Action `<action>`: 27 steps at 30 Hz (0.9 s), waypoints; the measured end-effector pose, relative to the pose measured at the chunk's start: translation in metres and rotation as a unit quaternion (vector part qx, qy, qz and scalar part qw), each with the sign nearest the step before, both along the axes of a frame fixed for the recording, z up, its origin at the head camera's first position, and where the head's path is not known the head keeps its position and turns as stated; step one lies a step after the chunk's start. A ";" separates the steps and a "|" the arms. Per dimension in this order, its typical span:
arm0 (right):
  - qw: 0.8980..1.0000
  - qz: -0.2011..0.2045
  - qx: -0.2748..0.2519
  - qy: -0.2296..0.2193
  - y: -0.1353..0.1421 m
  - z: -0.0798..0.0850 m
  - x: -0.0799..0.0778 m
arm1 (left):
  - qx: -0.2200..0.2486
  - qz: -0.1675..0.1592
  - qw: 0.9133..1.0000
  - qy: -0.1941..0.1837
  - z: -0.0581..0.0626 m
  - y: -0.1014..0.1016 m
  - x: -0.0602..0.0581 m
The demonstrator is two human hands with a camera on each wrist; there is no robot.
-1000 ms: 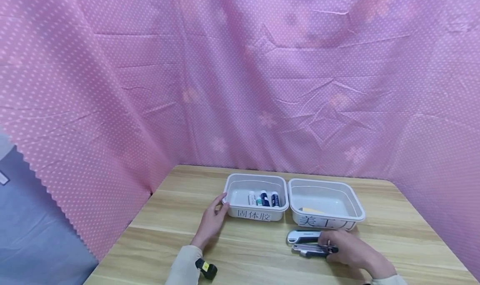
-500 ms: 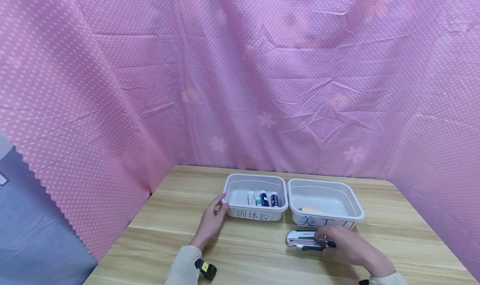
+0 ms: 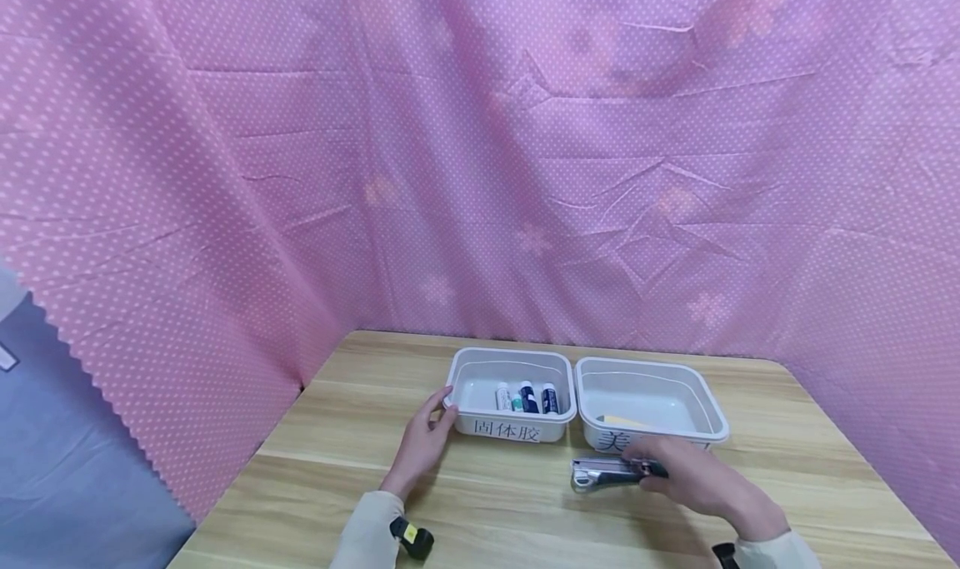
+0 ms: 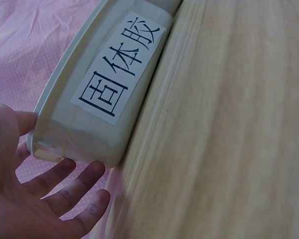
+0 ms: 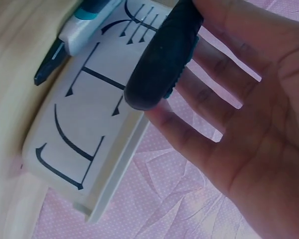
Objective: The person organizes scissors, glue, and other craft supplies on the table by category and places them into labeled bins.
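My right hand [image 3: 686, 479] grips a dark-handled utility knife [image 5: 162, 57], just in front of the right bin's labelled wall. Seen from the right wrist, the knife's rounded black end sticks out past the fingers. Under or beside it, a white and black utility knife [image 5: 87, 30] lies on the table, partly covered in the head view. My left hand [image 3: 423, 442] touches the near left corner of the left white bin [image 4: 89, 134]. Its thumb and fingertips rest against the rim and side wall, with the fingers spread.
Several glue sticks [image 3: 528, 397] lie in the left bin. Next to it, the right white bin [image 3: 651, 366] holds a yellow item [image 3: 622, 421], mostly hidden by the front wall. A pink dotted curtain [image 3: 480, 177] hangs behind the wooden table [image 3: 517, 502].
My right hand has drawn its knife away from me, toward the right bin, so that it now overlaps the white and black knife. My left hand has stayed at the left bin.
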State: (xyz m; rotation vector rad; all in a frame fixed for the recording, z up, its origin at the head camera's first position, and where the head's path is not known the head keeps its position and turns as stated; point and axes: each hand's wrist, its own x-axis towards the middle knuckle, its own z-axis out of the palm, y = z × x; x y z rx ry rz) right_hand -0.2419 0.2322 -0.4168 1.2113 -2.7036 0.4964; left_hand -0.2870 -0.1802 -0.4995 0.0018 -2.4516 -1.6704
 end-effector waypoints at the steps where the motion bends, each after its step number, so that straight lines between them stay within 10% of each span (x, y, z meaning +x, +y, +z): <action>1: 1.000 0.001 -0.002 0.000 0.000 0.001 -0.001 | 0.001 0.000 1.000 -0.001 0.000 0.000 0.000; 27: 0.999 -0.031 -0.010 0.005 -0.003 0.028 -0.015 | 0.000 0.003 1.000 0.000 0.003 0.001 0.002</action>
